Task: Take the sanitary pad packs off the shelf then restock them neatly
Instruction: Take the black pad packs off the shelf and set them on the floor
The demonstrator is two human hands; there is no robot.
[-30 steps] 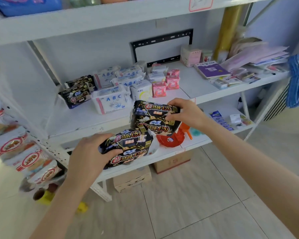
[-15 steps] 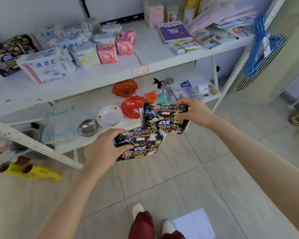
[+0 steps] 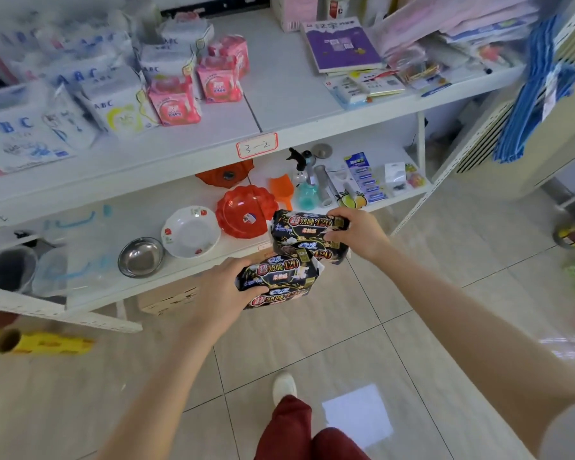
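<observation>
**Lowered, both fists full**

Both hands have come down from the middle shelf [image 3: 186, 151]. The left hand [image 3: 223, 293] grips one pair of black packs [image 3: 279, 277]; the right hand [image 3: 359, 234] grips a second pair [image 3: 304, 232] just beside it, in front of the lower shelf [image 3: 180, 194].

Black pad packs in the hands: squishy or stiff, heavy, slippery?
Probably soft: the wrapper of the left pair looks crinkled where the left hand grips it. Likely light: the right hand holds the right pair by one end without sag. The film looks shiny, so possibly slippery.
</observation>
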